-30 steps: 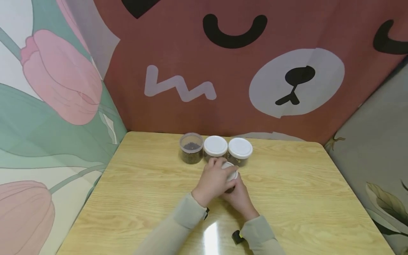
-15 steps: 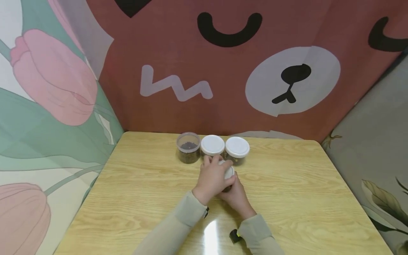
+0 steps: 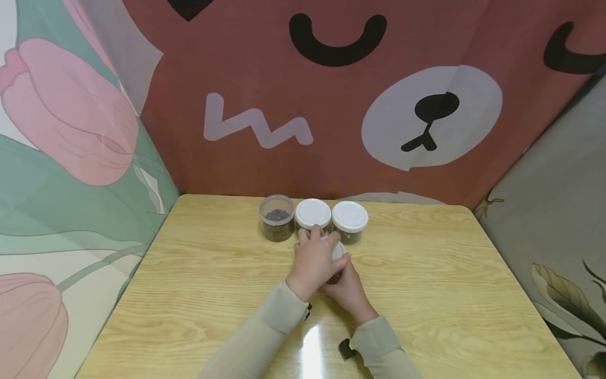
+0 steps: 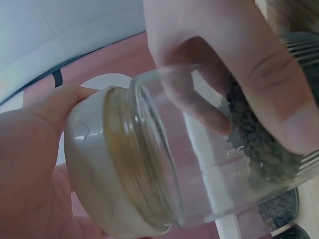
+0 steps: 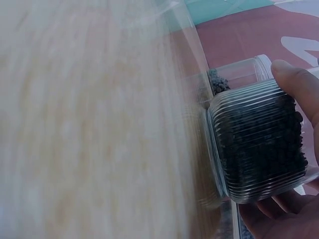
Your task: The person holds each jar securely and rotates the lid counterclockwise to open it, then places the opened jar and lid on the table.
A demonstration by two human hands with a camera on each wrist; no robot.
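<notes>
My left hand [image 3: 310,263] grips the white lid [image 4: 92,164] of a clear jar [image 4: 164,149], its fingers spread over the top. The right hand [image 3: 349,295] holds the jar's body from below and the right, its thumb and fingers around it. In the left wrist view the jar lies sideways, the lid on its mouth. Dark granules [image 5: 259,144] fill the ribbed lower part of the jar, close over the table in the right wrist view. Much of the lid is hidden under the left hand in the head view.
Behind the hands, along the table's [image 3: 213,295] back edge, stand a lidless clear jar [image 3: 276,231] with dark granules and two jars with white lids, a middle one [image 3: 312,212] and a right one [image 3: 350,215]. A bear-printed cloth [image 3: 255,168] hangs behind.
The left hand's fingers have shifted slightly around the lid, while the right hand keeps its hold on the jar. The head view has drifted a little; the jars behind stay in place.
</notes>
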